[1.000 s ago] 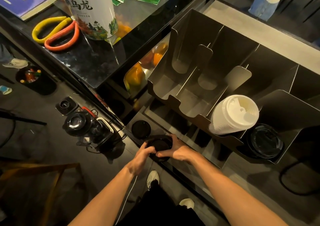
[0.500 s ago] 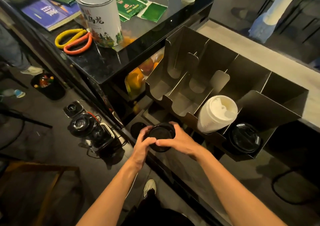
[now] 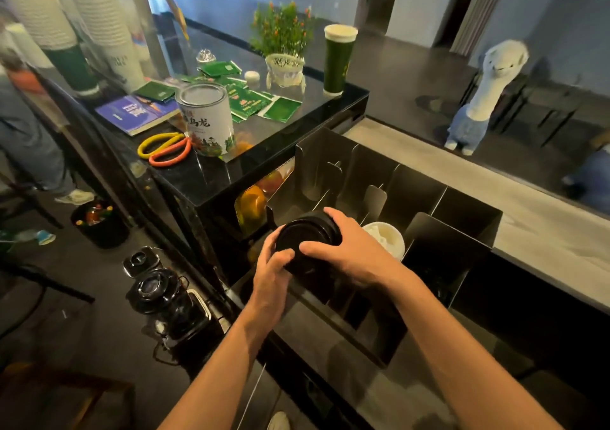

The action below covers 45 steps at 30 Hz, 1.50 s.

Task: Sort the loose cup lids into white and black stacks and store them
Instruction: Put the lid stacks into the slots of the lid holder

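Left hand (image 3: 270, 274), right hand (image 3: 343, 251) both clasp black lid stack (image 3: 307, 235). Squeeze ends evenly, hold level; steer to 3 o'clock, past white lid stack (image 3: 384, 238), likely into organizer (image 3: 445, 241) bay.

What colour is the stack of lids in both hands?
Black; the round plastic lid stack shows best in the head view.

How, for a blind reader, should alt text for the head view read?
The left hand and right hand grip a stack of black lids at a metal rack holding white lids. A tin and scissors sit on the counter behind.
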Each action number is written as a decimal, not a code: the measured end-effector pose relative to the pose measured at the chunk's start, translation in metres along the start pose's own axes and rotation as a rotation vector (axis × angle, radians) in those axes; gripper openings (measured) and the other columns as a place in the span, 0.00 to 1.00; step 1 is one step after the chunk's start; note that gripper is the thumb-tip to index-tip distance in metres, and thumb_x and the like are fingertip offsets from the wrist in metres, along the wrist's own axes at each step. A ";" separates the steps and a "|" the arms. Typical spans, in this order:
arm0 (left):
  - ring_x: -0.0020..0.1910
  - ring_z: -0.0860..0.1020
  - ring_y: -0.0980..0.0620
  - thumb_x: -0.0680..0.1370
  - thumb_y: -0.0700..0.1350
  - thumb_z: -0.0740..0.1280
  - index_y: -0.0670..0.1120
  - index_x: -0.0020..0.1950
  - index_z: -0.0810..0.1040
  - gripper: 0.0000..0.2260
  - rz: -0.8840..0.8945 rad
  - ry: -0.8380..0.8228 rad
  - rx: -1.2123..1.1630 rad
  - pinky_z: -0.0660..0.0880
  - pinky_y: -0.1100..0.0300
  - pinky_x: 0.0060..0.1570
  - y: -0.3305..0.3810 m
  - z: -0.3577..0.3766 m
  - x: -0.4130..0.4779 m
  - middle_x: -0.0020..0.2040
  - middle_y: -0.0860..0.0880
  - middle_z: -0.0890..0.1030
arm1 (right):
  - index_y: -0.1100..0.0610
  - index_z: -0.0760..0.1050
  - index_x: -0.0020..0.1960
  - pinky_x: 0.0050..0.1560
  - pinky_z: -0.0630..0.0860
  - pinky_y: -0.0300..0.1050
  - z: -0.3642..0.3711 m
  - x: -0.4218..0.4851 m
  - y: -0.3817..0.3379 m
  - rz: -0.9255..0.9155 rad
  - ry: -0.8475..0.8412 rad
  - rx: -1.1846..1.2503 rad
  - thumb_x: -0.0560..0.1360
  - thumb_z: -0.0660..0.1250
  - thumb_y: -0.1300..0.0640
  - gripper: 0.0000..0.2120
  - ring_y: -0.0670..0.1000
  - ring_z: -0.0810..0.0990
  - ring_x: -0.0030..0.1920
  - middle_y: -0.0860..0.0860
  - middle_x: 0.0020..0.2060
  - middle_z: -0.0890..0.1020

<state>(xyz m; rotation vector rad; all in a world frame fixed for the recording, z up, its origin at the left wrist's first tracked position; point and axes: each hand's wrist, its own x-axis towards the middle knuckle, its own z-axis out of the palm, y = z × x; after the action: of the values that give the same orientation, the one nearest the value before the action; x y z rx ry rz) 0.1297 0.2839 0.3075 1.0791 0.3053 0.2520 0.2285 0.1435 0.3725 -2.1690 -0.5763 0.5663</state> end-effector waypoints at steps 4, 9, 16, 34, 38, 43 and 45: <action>0.65 0.80 0.49 0.67 0.60 0.73 0.47 0.73 0.71 0.37 0.007 0.057 -0.038 0.77 0.49 0.65 0.007 0.041 0.010 0.65 0.46 0.81 | 0.46 0.65 0.73 0.62 0.77 0.49 -0.034 0.018 -0.009 -0.036 -0.029 0.015 0.68 0.72 0.31 0.39 0.50 0.77 0.63 0.46 0.63 0.75; 0.68 0.75 0.48 0.71 0.58 0.75 0.48 0.76 0.67 0.37 -0.077 0.199 -0.132 0.67 0.46 0.75 -0.001 0.071 0.027 0.66 0.47 0.78 | 0.48 0.70 0.71 0.59 0.76 0.42 -0.056 0.034 -0.008 -0.019 -0.082 -0.005 0.75 0.69 0.37 0.29 0.48 0.78 0.59 0.46 0.60 0.78; 0.61 0.76 0.53 0.74 0.59 0.71 0.50 0.74 0.66 0.33 -0.182 0.358 -0.149 0.70 0.58 0.59 -0.026 0.076 0.037 0.62 0.50 0.78 | 0.47 0.72 0.67 0.59 0.75 0.42 -0.063 0.055 0.002 0.034 -0.181 -0.117 0.76 0.66 0.35 0.25 0.48 0.78 0.59 0.47 0.60 0.79; 0.71 0.71 0.46 0.76 0.61 0.72 0.54 0.74 0.66 0.31 -0.364 0.541 -0.066 0.69 0.46 0.72 -0.034 0.087 0.055 0.70 0.50 0.73 | 0.50 0.67 0.69 0.66 0.74 0.51 -0.061 0.086 0.011 0.100 -0.286 -0.243 0.78 0.65 0.38 0.25 0.51 0.77 0.59 0.51 0.61 0.77; 0.69 0.73 0.45 0.76 0.62 0.72 0.52 0.73 0.67 0.30 -0.368 0.576 -0.069 0.70 0.44 0.72 -0.038 0.087 0.062 0.70 0.48 0.74 | 0.50 0.65 0.69 0.65 0.74 0.51 -0.056 0.091 0.012 0.125 -0.280 -0.283 0.77 0.63 0.35 0.27 0.51 0.77 0.58 0.51 0.61 0.77; 0.69 0.73 0.44 0.75 0.63 0.72 0.52 0.73 0.67 0.32 -0.384 0.595 -0.096 0.69 0.42 0.72 -0.041 0.090 0.065 0.70 0.48 0.74 | 0.50 0.62 0.70 0.66 0.74 0.53 -0.055 0.095 0.014 0.150 -0.321 -0.307 0.79 0.61 0.37 0.26 0.52 0.78 0.59 0.53 0.62 0.77; 0.72 0.71 0.43 0.78 0.60 0.71 0.50 0.75 0.65 0.31 -0.377 0.613 -0.092 0.67 0.45 0.73 -0.041 0.091 0.067 0.72 0.47 0.72 | 0.52 0.65 0.71 0.67 0.72 0.52 -0.057 0.095 0.013 0.158 -0.334 -0.363 0.80 0.61 0.39 0.26 0.53 0.76 0.62 0.53 0.65 0.76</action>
<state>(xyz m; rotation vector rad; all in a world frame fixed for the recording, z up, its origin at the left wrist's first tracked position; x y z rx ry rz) 0.2272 0.2135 0.3030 0.8131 1.0252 0.2508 0.3394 0.1569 0.3761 -2.4945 -0.7345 0.9855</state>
